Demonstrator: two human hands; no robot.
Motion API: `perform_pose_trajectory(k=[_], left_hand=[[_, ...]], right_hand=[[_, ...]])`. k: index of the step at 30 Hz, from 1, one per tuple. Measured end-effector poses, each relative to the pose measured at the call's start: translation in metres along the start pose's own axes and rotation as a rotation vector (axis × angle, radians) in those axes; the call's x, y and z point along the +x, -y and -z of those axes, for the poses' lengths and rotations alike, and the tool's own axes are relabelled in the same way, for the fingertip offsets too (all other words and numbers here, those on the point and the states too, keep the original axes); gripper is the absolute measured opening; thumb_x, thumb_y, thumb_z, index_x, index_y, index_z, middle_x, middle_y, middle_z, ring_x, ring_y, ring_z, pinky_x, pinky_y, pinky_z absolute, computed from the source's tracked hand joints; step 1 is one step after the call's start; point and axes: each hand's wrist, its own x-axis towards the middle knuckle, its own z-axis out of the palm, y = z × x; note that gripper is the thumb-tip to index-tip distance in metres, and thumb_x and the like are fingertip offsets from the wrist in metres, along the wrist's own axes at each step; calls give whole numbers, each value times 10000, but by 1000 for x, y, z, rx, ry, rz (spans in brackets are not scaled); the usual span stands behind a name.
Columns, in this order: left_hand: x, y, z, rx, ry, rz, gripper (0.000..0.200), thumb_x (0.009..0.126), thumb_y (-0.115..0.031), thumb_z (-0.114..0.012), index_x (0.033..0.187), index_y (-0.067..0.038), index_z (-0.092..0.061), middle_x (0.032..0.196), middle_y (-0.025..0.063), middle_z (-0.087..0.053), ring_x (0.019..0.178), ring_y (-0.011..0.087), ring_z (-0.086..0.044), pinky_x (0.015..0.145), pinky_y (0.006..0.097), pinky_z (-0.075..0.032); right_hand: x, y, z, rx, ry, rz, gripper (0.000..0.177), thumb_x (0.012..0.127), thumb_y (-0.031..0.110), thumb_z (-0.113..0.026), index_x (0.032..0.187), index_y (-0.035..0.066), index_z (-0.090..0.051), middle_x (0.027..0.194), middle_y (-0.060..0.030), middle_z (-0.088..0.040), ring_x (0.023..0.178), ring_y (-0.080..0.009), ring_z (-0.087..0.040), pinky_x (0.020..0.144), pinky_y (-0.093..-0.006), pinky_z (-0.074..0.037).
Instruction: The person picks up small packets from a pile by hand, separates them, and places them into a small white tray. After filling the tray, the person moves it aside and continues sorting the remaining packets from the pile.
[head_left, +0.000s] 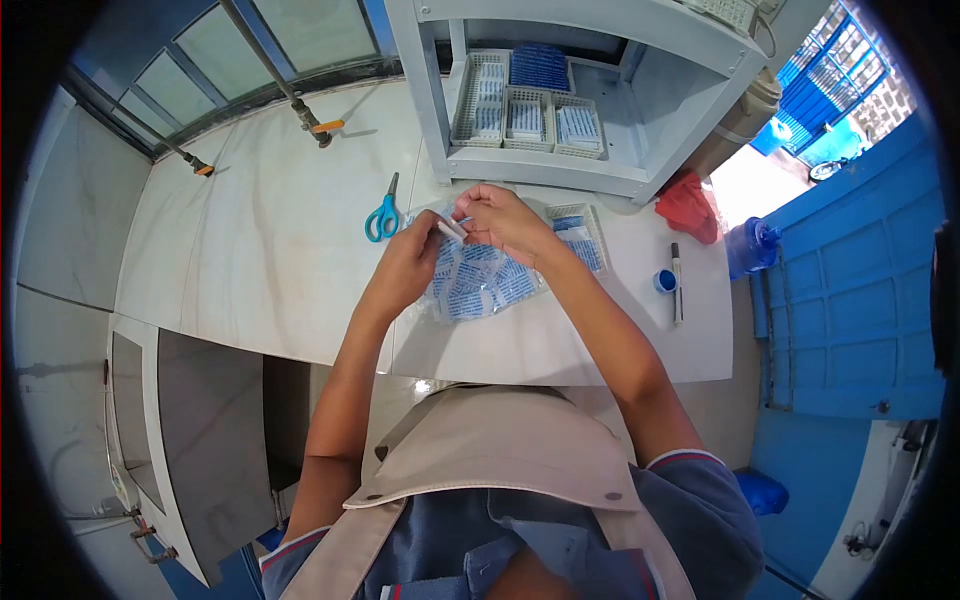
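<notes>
A clear plastic bag of blue-and-white printed packets [485, 285] lies on the white counter [270, 250]. Above its upper edge, my left hand [410, 262] has its fingers closed on a small white strip [452, 231]. My right hand [510, 228] is close beside it, fingers bent and pinched together near the strip's upper end; what they hold, if anything, is too small to make out. Teal-handled scissors [382, 217] lie left of the hands. A white basket with more packets [590, 255] is partly hidden behind my right forearm.
A grey shelf unit [545, 168] at the back holds baskets of packets [525, 118]. On the right are a red cloth [688, 207], a marker [677, 285], a blue-topped cap [664, 281] and a water bottle [750, 246]. Valves [322, 130] stand back left.
</notes>
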Motion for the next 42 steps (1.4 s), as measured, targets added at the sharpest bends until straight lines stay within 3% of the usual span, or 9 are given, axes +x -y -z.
perform_pose_trajectory(k=[2, 4, 7, 19, 27, 32, 35, 40, 42], left_hand=[[-4, 18, -2, -69, -82, 3, 227, 873, 13, -469, 1100, 5, -475, 860, 130, -590, 798, 277, -588, 724, 327, -449], [-13, 19, 2, -253, -131, 70, 218, 878, 8, -474, 1096, 6, -479, 883, 110, -597, 786, 223, -583, 710, 296, -445], [-17, 21, 1, -606, -229, 218, 207, 888, -1, -480, 1096, 6, -479, 896, 65, -598, 768, 140, -578, 692, 251, -446], [-21, 25, -19, -904, -412, 346, 251, 872, -6, -498, 1122, 13, -508, 893, 79, -640, 772, 110, -595, 690, 252, -467], [-5, 17, -54, -251, -494, 127, 281, 873, -22, -516, 1127, 91, -554, 908, 198, -651, 767, 146, -611, 691, 265, -480], [-9, -2, -39, -643, -489, 263, 292, 928, -51, -469, 1191, 65, -520, 889, 38, -614, 774, 55, -570, 650, 200, -457], [-13, 3, -31, -849, -497, 328, 255, 927, -54, -477, 1153, 52, -531, 891, 41, -621, 767, 74, -586, 648, 216, -473], [-21, 16, -20, -868, -477, 336, 155, 916, -73, -506, 1038, -7, -575, 882, 30, -635, 750, 47, -573, 620, 190, -445], [-23, 24, -8, -977, -474, 315, 153, 893, -26, -477, 1021, -4, -558, 925, 78, -656, 786, 113, -629, 679, 237, -503]], right_hand=[[0, -5, 3, 5, -29, -38, 197, 856, 103, -618, 1021, 26, -542, 943, -91, -622, 806, -177, -601, 698, -281, -480], [-5, -16, 5, -1143, 71, 76, 234, 777, 144, -680, 963, 29, -598, 958, -129, -635, 847, -266, -609, 757, -334, -495], [-21, -47, -4, -1596, -68, 374, 225, 711, 122, -699, 912, 41, -638, 920, -142, -643, 811, -315, -612, 746, -362, -493], [-9, -21, 14, -418, -130, 36, 260, 789, 62, -693, 972, 5, -517, 773, -7, -583, 660, -76, -515, 577, -221, -417], [-25, -15, -35, -780, -357, 470, 450, 771, 44, -698, 1088, 20, -380, 746, -87, -580, 683, -186, -611, 588, -314, -469], [-24, -3, -44, -686, -221, 444, 313, 804, 57, -660, 1044, -17, -473, 838, -110, -628, 717, -179, -636, 633, -304, -494], [-24, 1, -47, -603, -72, 346, 183, 816, 75, -599, 950, -49, -585, 806, -174, -647, 706, -276, -645, 649, -350, -497], [-7, 2, -28, -166, 1, 245, 151, 856, 91, -590, 918, -35, -648, 790, -88, -662, 722, -122, -634, 611, -255, -498], [-9, 2, -16, -548, -10, 163, 176, 838, 103, -609, 953, -26, -639, 838, -108, -658, 756, -165, -637, 646, -282, -501]])
